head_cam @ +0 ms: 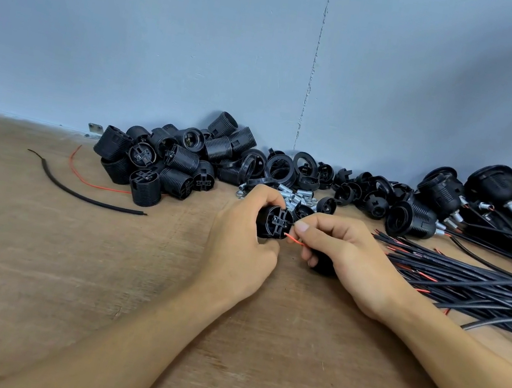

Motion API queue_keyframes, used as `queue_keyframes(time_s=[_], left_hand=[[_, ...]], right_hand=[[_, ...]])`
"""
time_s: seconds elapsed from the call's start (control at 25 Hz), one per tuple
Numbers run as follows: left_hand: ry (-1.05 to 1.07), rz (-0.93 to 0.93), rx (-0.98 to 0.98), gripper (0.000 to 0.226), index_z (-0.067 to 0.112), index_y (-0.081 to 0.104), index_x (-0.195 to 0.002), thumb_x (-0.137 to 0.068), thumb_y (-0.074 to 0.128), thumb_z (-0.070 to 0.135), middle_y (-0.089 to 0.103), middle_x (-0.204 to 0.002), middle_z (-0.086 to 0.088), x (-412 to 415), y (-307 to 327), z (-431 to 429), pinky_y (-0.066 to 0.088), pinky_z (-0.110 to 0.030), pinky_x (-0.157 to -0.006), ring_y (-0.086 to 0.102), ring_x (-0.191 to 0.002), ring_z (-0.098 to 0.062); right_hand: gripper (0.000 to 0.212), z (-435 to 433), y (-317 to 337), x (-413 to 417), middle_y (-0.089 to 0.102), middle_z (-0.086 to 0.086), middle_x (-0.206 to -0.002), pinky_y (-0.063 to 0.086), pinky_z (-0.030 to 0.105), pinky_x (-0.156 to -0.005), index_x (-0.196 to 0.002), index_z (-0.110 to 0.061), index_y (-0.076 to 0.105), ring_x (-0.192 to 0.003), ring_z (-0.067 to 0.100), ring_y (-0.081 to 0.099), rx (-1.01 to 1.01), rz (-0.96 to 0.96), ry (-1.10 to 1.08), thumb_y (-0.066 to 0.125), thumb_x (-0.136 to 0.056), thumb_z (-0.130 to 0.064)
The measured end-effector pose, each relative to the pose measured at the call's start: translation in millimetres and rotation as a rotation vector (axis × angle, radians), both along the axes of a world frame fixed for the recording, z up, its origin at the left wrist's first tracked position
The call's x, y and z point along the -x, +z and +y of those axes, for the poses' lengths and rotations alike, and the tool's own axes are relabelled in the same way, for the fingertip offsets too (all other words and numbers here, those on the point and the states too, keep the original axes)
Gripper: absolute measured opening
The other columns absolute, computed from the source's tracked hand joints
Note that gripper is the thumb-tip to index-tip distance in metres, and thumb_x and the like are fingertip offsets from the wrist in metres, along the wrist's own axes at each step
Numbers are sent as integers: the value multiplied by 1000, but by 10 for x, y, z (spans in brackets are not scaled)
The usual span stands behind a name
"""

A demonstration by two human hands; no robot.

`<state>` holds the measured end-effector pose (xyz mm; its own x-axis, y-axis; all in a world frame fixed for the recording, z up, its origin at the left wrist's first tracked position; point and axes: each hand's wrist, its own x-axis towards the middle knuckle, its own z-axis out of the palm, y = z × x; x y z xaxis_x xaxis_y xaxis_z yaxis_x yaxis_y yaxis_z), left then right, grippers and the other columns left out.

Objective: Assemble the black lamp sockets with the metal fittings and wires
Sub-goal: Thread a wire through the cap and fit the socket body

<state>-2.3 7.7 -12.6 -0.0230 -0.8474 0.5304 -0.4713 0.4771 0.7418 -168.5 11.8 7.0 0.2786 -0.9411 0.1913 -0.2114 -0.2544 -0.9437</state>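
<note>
Over the brown wooden tabletop point(66, 263), the left hand point(238, 248) grips a black ribbed plastic lamp socket point(271, 223) while the right hand point(339, 252) pinches a thin red wire point(295, 240) at its terminal end, probably best fed in straight, with silver metal fittings point(294, 198) heaped just behind.

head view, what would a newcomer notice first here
At centre, the left hand grips a black socket while the right hand pinches a red wire at its end. Behind-left, a heap of loose sockets lies against the blue wall. At right, a bundle of black wires fans across the wooden table.
</note>
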Motion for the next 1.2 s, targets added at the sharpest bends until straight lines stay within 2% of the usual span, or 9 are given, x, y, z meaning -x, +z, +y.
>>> queue_keyframes(time_s=[0.2, 0.44, 0.64, 0.8, 1.0, 1.2], left_hand=[[3, -4, 2, 52, 31, 58, -98, -68, 64, -11, 66, -89, 13, 1, 4, 5, 47, -23, -74, 60, -87, -7], [9, -14, -1, 52, 32, 57, -100, -69, 62, -9, 66, -92, 9, 2, 7, 10, 49, -34, -78, 60, -90, -15], [15, -34, -1, 51, 34, 56, -99, -70, 64, -7, 65, -93, 9, 3, 4, 12, 46, -28, -77, 59, -90, -12], [50, -74, 18, 53, 37, 55, -99, -70, 65, -6, 63, -94, 10, -3, 1, 17, 36, -10, -75, 53, -92, -3], [64, -97, 50, 53, 39, 55, -94, -67, 66, -6, 61, -89, 18, -3, 12, 25, 34, -6, -76, 50, -96, 1], [59, -70, 52, 46, 32, 58, -95, -68, 68, -4, 65, -89, 13, -2, 12, 16, 37, -12, -74, 53, -91, -3]], right_hand=[[24, -6, 6, 1, 59, 4, -66, 43, 16, -61, -81, -10, 71, -65, 15, 51, -2, 9, 11, 59, -99, -20], [25, -5, 1, 12, 59, 4, -67, 42, 16, -62, -84, -4, 70, -66, 15, 51, -4, 1, 15, 59, -99, -21], [24, 7, 16, 0, 58, 5, -67, 42, 16, -62, -84, -7, 70, -66, 15, 50, -7, 5, 13, 58, -99, -20], [25, 15, 24, -10, 58, 5, -67, 43, 17, -62, -84, -5, 70, -65, 15, 51, -2, 16, -1, 58, -99, -20], [24, 18, 14, -29, 59, 0, -63, 43, 15, -59, -83, -4, 70, -61, 10, 52, 22, 33, -65, 59, -98, -18], [24, 29, 18, -40, 59, -3, -62, 43, 13, -58, -79, -10, 71, -60, 6, 53, 36, 65, -109, 61, -97, -21]])
